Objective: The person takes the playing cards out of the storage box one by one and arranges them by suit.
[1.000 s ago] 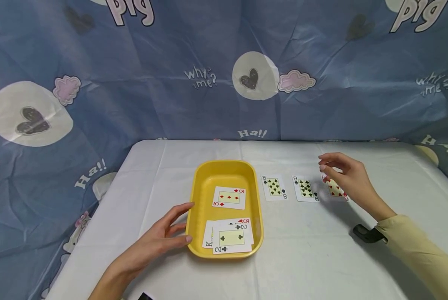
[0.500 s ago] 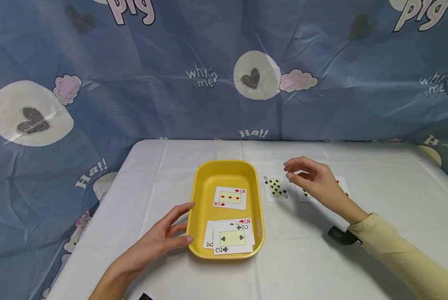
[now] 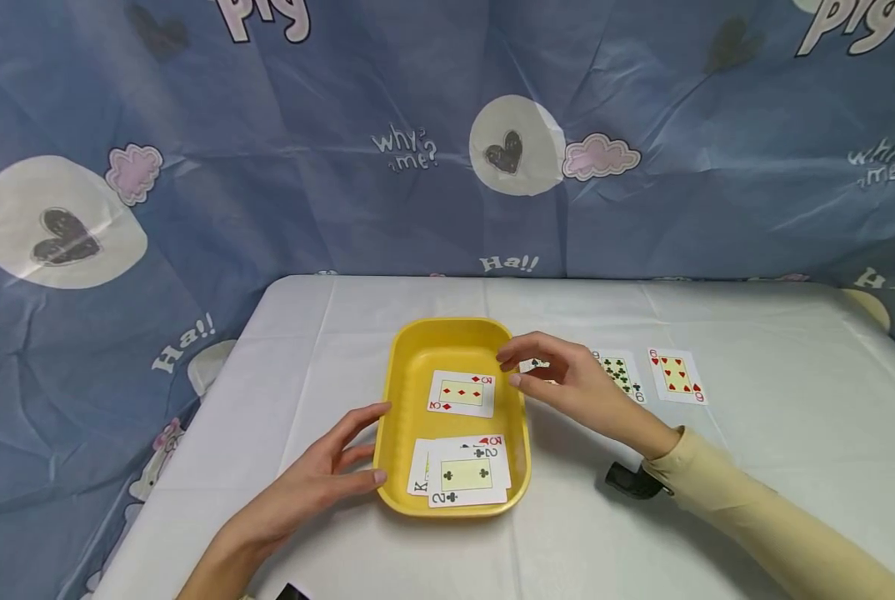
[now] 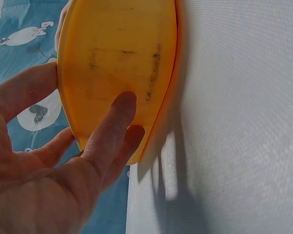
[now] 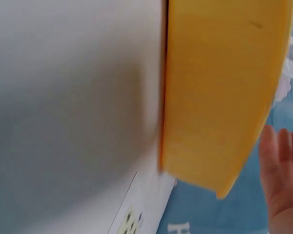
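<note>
A yellow tray (image 3: 452,333) stands on the white-covered table. Inside lie a three of diamonds (image 3: 460,393) and, nearer me, a small overlapping pile topped by a two of clubs (image 3: 467,473). My left hand (image 3: 308,483) rests its fingertips against the tray's left side; in the left wrist view its extended fingers (image 4: 110,126) touch the outer wall. At the tray's right rim hovers my right hand (image 3: 567,383), fingers loosely bent, with nothing seen between them. It mostly hides an eight of spades (image 3: 535,365) on the table. In the right wrist view its fingers (image 5: 283,165) are beside the tray.
Right of the tray, a clubs card (image 3: 618,372), partly covered by my right hand, and a hearts card (image 3: 677,376) lie face up in a row. A blue printed cloth (image 3: 327,200) hangs behind the table's far edge. A black device (image 3: 633,481) sits under my right wrist.
My right hand has moved left, from above the hearts card across the row to the tray's right rim. The hearts card is uncovered. My left hand and the tray have stayed in place.
</note>
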Motion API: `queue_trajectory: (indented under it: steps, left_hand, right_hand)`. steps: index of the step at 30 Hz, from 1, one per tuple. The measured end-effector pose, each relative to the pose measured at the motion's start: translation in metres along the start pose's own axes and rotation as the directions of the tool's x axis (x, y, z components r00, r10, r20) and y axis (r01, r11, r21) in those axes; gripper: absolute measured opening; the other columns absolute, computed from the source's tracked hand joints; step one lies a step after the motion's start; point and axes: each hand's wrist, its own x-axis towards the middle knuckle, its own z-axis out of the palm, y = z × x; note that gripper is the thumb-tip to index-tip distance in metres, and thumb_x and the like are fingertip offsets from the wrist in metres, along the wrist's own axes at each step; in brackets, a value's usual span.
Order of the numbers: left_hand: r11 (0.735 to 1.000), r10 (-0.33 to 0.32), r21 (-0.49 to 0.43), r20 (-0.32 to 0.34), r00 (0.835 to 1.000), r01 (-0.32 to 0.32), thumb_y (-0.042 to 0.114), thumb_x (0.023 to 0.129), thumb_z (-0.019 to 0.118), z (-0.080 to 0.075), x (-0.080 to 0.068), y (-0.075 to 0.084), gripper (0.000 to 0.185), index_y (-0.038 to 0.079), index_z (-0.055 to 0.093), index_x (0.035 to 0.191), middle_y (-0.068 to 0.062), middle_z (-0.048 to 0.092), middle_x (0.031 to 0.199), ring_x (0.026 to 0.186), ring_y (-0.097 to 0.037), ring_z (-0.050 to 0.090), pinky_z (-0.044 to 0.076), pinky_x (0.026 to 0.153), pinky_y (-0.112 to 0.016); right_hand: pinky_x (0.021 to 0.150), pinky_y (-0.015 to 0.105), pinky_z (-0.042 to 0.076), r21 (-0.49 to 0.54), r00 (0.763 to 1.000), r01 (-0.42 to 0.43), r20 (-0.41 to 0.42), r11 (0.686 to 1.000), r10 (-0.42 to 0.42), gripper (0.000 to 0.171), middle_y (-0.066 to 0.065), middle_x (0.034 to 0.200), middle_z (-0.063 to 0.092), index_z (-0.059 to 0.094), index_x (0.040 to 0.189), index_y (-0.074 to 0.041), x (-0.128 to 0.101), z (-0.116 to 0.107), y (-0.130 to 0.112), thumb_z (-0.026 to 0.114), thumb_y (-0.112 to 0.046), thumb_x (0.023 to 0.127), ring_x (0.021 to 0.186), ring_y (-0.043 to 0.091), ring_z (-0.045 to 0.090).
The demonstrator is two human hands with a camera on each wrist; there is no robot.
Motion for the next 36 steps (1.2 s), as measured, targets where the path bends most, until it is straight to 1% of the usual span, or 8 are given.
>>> queue_trajectory:
  steps: [4,8,10,15,22,27,31,36]
  left_hand:
    - [1.0,0.012,-0.004,0.012,1.0,-0.012,0.021,0.09,0.074,-0.001,-0.002,0.0,0.073,0.028,0.035,0.151,0.001,0.018,0.159,0.132,-0.026,0.046,0.041,0.098,-0.041]
    - [1.0,0.012,0.001,0.01,1.0,-0.012,0.021,0.09,0.074,-0.001,-0.002,0.0,0.072,0.028,0.035,0.15,0.001,0.018,0.159,0.132,-0.026,0.046,0.04,0.099,-0.042]
    - [1.0,0.007,0.007,0.004,1.0,-0.007,0.022,0.09,0.074,-0.001,-0.003,0.0,0.072,0.029,0.036,0.15,0.001,0.018,0.159,0.132,-0.025,0.046,0.039,0.1,-0.043]
    - [1.0,-0.001,0.015,-0.004,1.0,0.001,0.023,0.089,0.074,-0.001,-0.003,-0.001,0.072,0.029,0.036,0.15,0.001,0.018,0.159,0.132,-0.026,0.046,0.038,0.102,-0.048]
    - [1.0,0.018,0.016,-0.006,1.0,-0.018,0.021,0.089,0.075,-0.001,-0.002,0.0,0.073,0.029,0.036,0.15,0.001,0.018,0.159,0.133,-0.026,0.044,0.037,0.103,-0.05]
    - [1.0,0.025,0.013,-0.006,1.0,-0.025,0.021,0.089,0.074,-0.002,-0.002,0.0,0.073,0.029,0.036,0.15,0.002,0.018,0.159,0.134,-0.026,0.044,0.036,0.103,-0.049]
    - [1.0,0.029,0.004,0.007,1.0,-0.029,0.02,0.09,0.074,-0.001,-0.002,0.0,0.073,0.028,0.035,0.151,0.003,0.018,0.159,0.134,-0.025,0.044,0.036,0.102,-0.047]
    - [1.0,0.024,0.003,0.008,1.0,-0.024,0.021,0.089,0.074,-0.001,-0.002,-0.001,0.073,0.029,0.035,0.151,0.002,0.019,0.159,0.133,-0.024,0.045,0.036,0.103,-0.046]
  right_hand:
    - [0.09,0.036,0.05,-0.034,0.997,0.005,0.082,0.999,-0.003,0.031,-0.003,0.117,0.064,0.063,0.124,-0.021,0.014,0.012,0.003,0.069,-0.015,0.094,0.11,0.019,0.06]
    - [0.088,0.036,0.05,-0.08,0.985,0.013,0.174,0.997,0.002,0.034,-0.008,0.121,0.062,0.061,0.126,-0.026,0.028,0.024,0.003,0.07,-0.019,0.094,0.111,0.02,0.06]
    - [0.087,0.036,0.05,-0.107,0.976,0.032,0.216,0.994,-0.008,0.034,-0.009,0.123,0.061,0.061,0.127,-0.025,0.035,0.029,0.003,0.069,-0.019,0.094,0.112,0.02,0.059]
    - [0.089,0.037,0.05,-0.16,0.957,0.067,0.29,0.985,-0.018,0.036,0.002,0.126,0.061,0.06,0.129,-0.017,0.051,0.033,0.005,0.069,-0.015,0.094,0.113,0.02,0.058]
    - [0.092,0.04,0.049,-0.185,0.923,0.044,0.384,0.982,0.031,0.038,0.012,0.128,0.059,0.057,0.132,-0.005,0.08,0.029,0.014,0.065,-0.006,0.095,0.114,0.024,0.058]
    - [0.093,0.04,0.048,-0.223,0.882,0.056,0.469,0.973,0.056,0.04,0.015,0.128,0.059,0.055,0.133,-0.003,0.097,0.031,0.018,0.064,-0.004,0.094,0.115,0.028,0.059]
    - [0.096,0.039,0.046,-0.308,0.849,0.079,0.519,0.948,0.098,0.04,0.012,0.127,0.059,0.056,0.133,-0.003,0.105,0.034,0.02,0.063,-0.003,0.094,0.113,0.027,0.059]
    - [0.097,0.037,0.044,-0.378,0.832,0.074,0.533,0.923,0.152,0.039,0.01,0.125,0.06,0.057,0.133,-0.005,0.109,0.037,0.021,0.063,-0.004,0.094,0.111,0.025,0.057]
